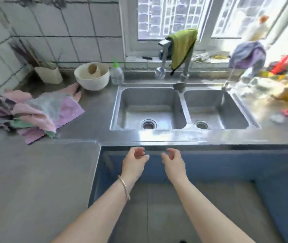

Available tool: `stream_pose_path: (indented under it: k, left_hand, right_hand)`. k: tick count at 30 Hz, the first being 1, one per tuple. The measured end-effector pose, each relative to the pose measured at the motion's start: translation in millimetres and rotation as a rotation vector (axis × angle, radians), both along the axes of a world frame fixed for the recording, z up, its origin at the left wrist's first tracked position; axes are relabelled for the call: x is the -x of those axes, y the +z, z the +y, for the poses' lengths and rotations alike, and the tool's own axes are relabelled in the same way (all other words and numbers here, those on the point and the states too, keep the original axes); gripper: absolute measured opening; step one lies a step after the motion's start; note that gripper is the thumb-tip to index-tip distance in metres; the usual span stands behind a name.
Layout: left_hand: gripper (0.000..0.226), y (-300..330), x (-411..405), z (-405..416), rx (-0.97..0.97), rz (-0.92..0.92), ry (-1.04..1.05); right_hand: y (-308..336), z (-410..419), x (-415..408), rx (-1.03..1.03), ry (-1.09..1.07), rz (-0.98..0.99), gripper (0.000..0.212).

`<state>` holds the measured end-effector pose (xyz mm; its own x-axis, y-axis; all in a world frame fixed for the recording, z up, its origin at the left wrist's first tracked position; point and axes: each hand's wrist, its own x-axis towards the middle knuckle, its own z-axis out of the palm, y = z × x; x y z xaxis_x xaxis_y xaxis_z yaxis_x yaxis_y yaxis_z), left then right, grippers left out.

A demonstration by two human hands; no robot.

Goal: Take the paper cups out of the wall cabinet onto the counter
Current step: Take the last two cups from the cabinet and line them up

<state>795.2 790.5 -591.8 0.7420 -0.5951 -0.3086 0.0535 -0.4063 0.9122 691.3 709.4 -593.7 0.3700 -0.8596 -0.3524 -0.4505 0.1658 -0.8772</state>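
Note:
My left hand and my right hand hang side by side below the front edge of the steel counter, in front of the blue base cabinet. Both hold nothing, with the fingers loosely curled and apart. A thin bangle circles my left wrist. No paper cups and no wall cabinet are in view.
A double steel sink fills the counter's middle, with a tap and a green cloth over it. A pile of pastel cloths lies at the left, a white bowl and a bottle behind. Clutter crowds the right end by the window.

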Motion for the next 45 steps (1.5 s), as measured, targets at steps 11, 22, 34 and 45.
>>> stream_pose_path:
  k: [11,22,34,45]
  left_hand:
    - [0.025,42,265,-207,0.068,0.009,-0.63]
    - [0.024,121,446,-379,0.233,-0.107,-1.065]
    - [0.014,272,582,-586,0.56,-0.086,-1.341]
    - [0.018,466,727,-690,0.941,0.023,-1.397]
  right_hand:
    - [26,-138,288,0.043,-0.506,0.018,0.03]
    - [113,-273,457,0.268,-0.818,0.085,0.03]
    - [280,-423,584,0.693,-1.042,0.262,0.03]
    - [464,-534,710,1.096,-1.064,0.365,0.032]
